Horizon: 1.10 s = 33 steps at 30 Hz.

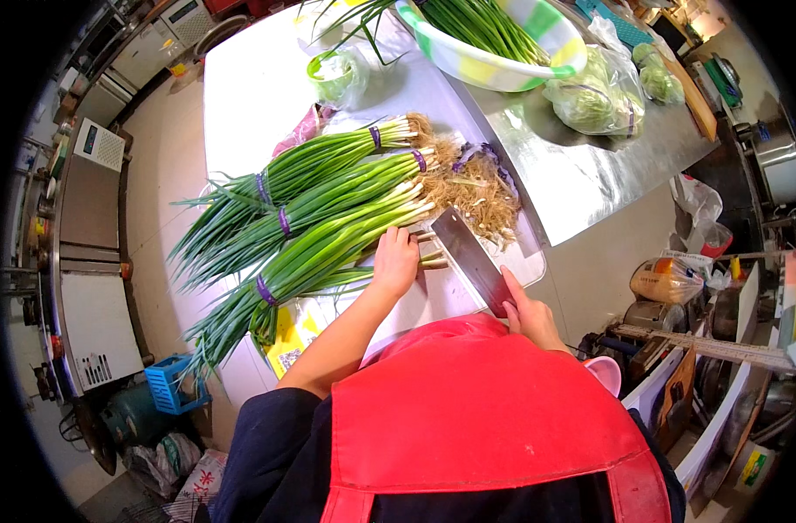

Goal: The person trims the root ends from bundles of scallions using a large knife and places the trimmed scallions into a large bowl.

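Bundles of green onions point(346, 202), bound with purple ties, lie side by side across the white table point(247, 85), their white ends to the right. My left hand point(397, 261) rests with curled fingers on a few stalks point(431, 258) at the near side of the bundles. A cleaver point(470, 258) is in my right hand point(532, 317), its blade slanting up and left beside the white ends of those stalks. Beyond the blade lies a pile of cut-off roots point(480, 189) with purple ties on it.
A plastic basin point(502, 72) of green onions stands at the back, partly over a steel table point(568, 176). Bagged green vegetables point(597, 98) sit to its right. A bag-wrapped green container point(332, 75) stands on the white table. A blue crate point(176, 384) is at lower left.
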Each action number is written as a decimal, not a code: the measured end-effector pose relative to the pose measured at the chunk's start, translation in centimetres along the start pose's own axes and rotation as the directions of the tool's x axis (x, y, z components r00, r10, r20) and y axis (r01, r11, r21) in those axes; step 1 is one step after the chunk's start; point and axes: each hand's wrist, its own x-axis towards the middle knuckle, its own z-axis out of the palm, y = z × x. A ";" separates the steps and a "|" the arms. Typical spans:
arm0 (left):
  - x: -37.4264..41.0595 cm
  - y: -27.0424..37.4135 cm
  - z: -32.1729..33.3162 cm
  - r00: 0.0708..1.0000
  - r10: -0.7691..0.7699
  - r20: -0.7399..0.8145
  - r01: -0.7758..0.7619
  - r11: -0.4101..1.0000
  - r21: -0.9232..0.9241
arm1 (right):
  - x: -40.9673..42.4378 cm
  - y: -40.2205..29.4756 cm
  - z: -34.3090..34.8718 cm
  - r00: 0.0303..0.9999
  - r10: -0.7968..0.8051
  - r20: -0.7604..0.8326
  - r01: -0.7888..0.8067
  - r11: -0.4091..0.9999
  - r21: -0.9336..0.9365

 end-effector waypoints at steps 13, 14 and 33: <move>-0.5 -0.2 -1.1 0.959 -0.200 0.198 0.216 0.974 -0.061 | 0.9 0.9 0.4 0.991 0.116 0.066 -0.113 0.992 -0.050; -0.3 -0.1 -1.0 0.952 -0.223 0.211 0.236 0.971 -0.034 | 0.6 0.9 0.3 0.991 0.116 0.059 -0.112 0.992 -0.059; -0.3 -0.4 -0.6 0.990 -0.041 0.138 0.052 0.996 -0.076 | 2.2 -0.9 0.3 0.985 0.103 0.140 -0.077 0.981 -0.181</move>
